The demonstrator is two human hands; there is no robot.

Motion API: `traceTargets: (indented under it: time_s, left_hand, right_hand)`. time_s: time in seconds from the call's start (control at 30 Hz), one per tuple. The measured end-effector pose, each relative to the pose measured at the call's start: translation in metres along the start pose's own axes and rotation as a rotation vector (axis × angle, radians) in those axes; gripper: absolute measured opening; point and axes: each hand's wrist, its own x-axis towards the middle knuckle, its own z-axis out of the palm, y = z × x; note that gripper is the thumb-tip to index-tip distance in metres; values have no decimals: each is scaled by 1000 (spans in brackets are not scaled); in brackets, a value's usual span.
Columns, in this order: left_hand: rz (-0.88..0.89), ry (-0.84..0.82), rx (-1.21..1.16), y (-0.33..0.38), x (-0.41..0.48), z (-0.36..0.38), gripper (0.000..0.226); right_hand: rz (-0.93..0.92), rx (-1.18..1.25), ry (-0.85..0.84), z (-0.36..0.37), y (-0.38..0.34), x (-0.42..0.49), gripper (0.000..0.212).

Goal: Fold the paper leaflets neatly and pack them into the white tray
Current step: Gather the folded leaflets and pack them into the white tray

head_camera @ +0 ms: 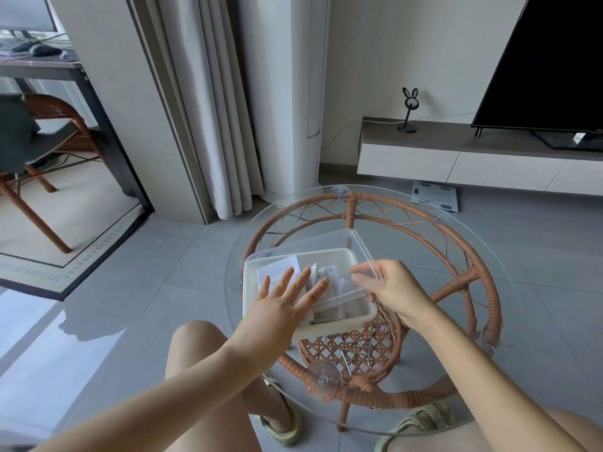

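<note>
A white tray (342,324) sits on the round glass table, holding several folded paper leaflets (277,270). A clear plastic lid (329,247) is tilted over the tray, its far edge raised. My right hand (388,287) pinches the lid's near right corner. My left hand (280,306) hovers flat over the tray's left side with fingers spread, holding nothing; whether it touches the lid I cannot tell.
The glass table top (509,256) rests on a rattan frame (470,278) with metal pieces on its lower shelf. My knees and sandalled feet are beneath the near edge. A TV stand (456,158), curtain and wicker chair (49,125) stand farther off.
</note>
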Motion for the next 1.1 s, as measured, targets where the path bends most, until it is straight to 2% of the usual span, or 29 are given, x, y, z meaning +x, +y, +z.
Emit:
traceTargets:
  time_s: [0.1, 0.27, 0.37, 0.43, 0.47, 0.53, 0.57, 0.77, 1.1]
  left_hand:
    - [-18, -50, 8, -2, -1, 1, 96]
    - [11, -42, 23, -3, -1, 4, 92]
    - [89, 56, -29, -10, 1, 11, 78]
    - [124, 137, -59, -14, 0, 14, 54]
    - [116, 126, -63, -16, 0, 14, 52]
    - [104, 83, -77, -17, -2, 17, 68]
    - [108, 93, -58, -17, -2, 17, 72]
    - [187, 133, 37, -17, -3, 25, 54]
    - [276, 232, 51, -21, -2, 37, 48]
  right_hand:
    - [76, 121, 3, -5, 0, 0, 13]
    - [194, 267, 80, -6, -4, 2, 27]
    - [229, 334, 117, -6, -5, 2, 21]
    - [207, 249, 106, -6, -3, 0, 26]
    - [179, 160, 102, -5, -2, -1, 22]
    - [144, 46, 115, -4, -2, -2, 5]
    - [142, 28, 120, -4, -1, -2, 12]
    - [109, -85, 118, -4, 0, -6, 25]
    - [-50, -464, 183, 1, 2, -12, 26]
